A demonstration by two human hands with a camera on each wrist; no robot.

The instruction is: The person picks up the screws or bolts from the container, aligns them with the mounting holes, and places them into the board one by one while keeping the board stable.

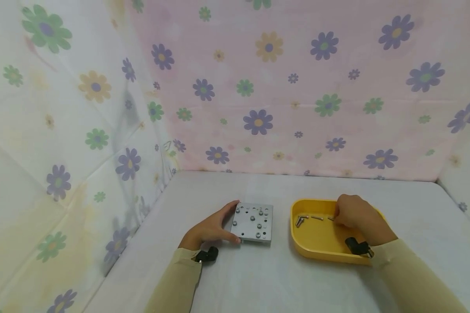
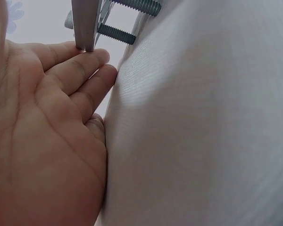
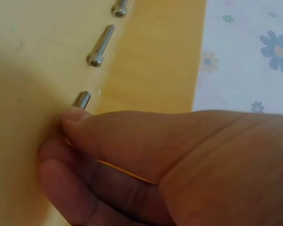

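- White floral curtain [image 1: 95, 102] down the left side, creased.
- Left sleeve [image 1: 180, 278], beige, with a black wrist module [image 1: 207, 254] at the cuff.
- Left hand [image 1: 213, 227]: grasping the metal plate by its left side, thumb at the near-left corner, forefinger at the far-left one. Wrist view has the fingers against the plate's edge, lower part of the hand down on the tabletop.
- Metal plate [image 1: 246, 230]: silver, roughly square, drilled, left of the tray, just above the tabletop. Socket-head cap screws [image 1: 252, 218] sit in several holes; threaded shanks [image 2: 118, 34] stick out underneath.
- White tabletop [image 1: 258, 280] under everything, pink floral backdrop [image 1: 283, 100] behind.
- Yellow tray [image 1: 317, 239]: right of the plate, apart from it, rounded corners.
- Tray's far side, in a row: small cluster of cap screws [image 1: 300, 221], then a single cap screw [image 1: 317, 218] lying flat.
- Right hand [image 1: 358, 215]: inside the tray, thumb and finger pinching another screw [image 3: 84, 100], threaded end showing past the thumb.
- Black camera block [image 1: 356, 246] at the right wrist, then right sleeve [image 1: 411, 274], also beige.
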